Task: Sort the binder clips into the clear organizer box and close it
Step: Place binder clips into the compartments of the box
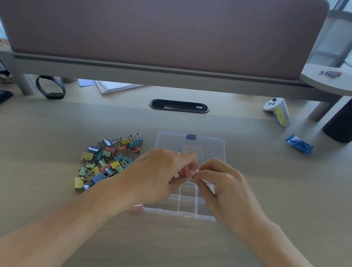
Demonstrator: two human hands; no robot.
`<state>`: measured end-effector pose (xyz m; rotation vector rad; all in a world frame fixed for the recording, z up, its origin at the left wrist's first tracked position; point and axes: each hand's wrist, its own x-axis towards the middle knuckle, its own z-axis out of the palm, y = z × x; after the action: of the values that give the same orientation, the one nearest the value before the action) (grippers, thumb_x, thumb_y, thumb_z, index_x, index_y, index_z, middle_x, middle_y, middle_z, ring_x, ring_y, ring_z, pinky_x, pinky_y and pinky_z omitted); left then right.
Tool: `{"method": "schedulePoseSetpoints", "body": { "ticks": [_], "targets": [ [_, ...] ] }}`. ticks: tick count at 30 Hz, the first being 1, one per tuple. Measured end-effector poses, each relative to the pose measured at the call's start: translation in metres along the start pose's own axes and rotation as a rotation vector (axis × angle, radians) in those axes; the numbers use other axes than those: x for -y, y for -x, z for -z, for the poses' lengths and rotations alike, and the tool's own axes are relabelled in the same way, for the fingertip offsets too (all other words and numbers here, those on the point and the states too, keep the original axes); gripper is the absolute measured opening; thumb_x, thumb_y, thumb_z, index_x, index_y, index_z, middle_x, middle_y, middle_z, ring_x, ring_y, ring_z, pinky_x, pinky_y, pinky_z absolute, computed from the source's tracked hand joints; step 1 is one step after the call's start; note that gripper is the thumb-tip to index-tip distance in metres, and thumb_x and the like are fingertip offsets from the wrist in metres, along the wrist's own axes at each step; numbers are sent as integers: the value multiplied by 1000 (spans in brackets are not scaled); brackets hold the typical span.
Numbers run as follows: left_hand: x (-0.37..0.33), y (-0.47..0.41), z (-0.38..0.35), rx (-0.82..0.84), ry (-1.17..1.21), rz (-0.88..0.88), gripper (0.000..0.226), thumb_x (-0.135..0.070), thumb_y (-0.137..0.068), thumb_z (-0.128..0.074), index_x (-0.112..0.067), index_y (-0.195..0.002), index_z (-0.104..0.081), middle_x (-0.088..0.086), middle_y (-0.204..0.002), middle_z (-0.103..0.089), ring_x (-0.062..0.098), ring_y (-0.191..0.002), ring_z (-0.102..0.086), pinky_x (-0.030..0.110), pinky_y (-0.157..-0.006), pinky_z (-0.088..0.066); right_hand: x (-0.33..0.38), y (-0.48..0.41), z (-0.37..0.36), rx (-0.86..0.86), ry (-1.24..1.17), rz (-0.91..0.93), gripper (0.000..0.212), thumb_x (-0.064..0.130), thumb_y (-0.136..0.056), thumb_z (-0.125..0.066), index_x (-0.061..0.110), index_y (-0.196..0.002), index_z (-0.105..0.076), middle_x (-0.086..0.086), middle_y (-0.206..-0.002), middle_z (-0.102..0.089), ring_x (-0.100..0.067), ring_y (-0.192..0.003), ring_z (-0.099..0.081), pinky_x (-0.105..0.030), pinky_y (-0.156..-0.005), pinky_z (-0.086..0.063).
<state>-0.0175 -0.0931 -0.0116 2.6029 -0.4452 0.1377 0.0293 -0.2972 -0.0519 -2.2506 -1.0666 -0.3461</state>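
While hands (158, 174) (221, 186) pinch a clip (192, 175), box (182, 204) lies front-to-back.

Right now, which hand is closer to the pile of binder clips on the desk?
Left. The left hand is just right of the pile of binder clips, over the left edge of the organizer box; the right hand is farther right, beyond it. Both pinch one small clip.
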Motion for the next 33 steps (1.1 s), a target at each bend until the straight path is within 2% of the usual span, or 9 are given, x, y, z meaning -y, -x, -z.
{"method": "schedulePoseSetpoints", "body": {
  "ticks": [3, 7, 11, 17, 23, 27, 33],
  "targets": [
    [1, 1, 1, -1, 17, 10, 28, -21, -92, -74, -33, -111, -56, -19, -102, -74, -2, -87, -71, 23, -80, -60, 0, 1, 1, -22, -65, -61, 13, 8, -91, -77, 18, -97, -81, 10, -94, -65, -11, -75, -67, -34, -69, -58],
    [2, 2, 2, -1, 79, 50, 28, -21, -91, -76, -31, -111, -59, -19, -101, -73, -3, -86, -71, 18, -81, -59, 0, -1, 2, -44, -108, -139, 15, 7, -88, -81, 20, -94, -83, 14, -91, -66, -7, -76, -63, -20, -70, -52],
    [2, 2, 2, 3, 60, 46, 29, -19, -91, -75, -33, -111, -58, -18, -103, -72, -2, -87, -71, 18, -80, -60, 3, -2, 1, -28, -119, -186, 13, 9, -88, -80, 20, -94, -84, 16, -90, -66, -5, -82, -64, -16, -72, -51],
    [1, 1, 2, 13, 45, 53, 33, -18, -90, -75, -33, -114, -57, -17, -108, -73, 1, -92, -71, 16, -83, -59, 5, -2, -4, -42, -186, -253, 14, 13, -90, -80, 25, -94, -83, 19, -90, -68, -8, -83, -67, -19, -76, -52],
    [1, 2, 2, 1, 49, 53, 32, -18, -91, -74, -33, -114, -58, -18, -106, -73, 0, -91, -71, 22, -84, -60, 7, 0, -7, -45, -195, -279, 12, 12, -89, -80, 23, -92, -84, 16, -88, -68, -8, -83, -65, -13, -73, -47],
    [1, 1, 1, 6, 57, 46, 31, -18, -92, -74, -32, -115, -58, -17, -108, -74, 1, -93, -72, 24, -85, -61, 4, 0, -5, -18, -155, -233, 12, 12, -91, -78, 23, -94, -84, 17, -91, -67, -8, -80, -65, -22, -71, -51],
    [1, 1, 1, 9, 74, 42, 34, -15, -94, -71, -32, -120, -57, -18, -106, -74, 1, -94, -71, 23, -84, -60, 2, 2, -7, -34, -110, -209, 14, 9, -88, -80, 23, -92, -83, 16, -90, -67, -5, -82, -63, -15, -72, -48]
  ]
}}
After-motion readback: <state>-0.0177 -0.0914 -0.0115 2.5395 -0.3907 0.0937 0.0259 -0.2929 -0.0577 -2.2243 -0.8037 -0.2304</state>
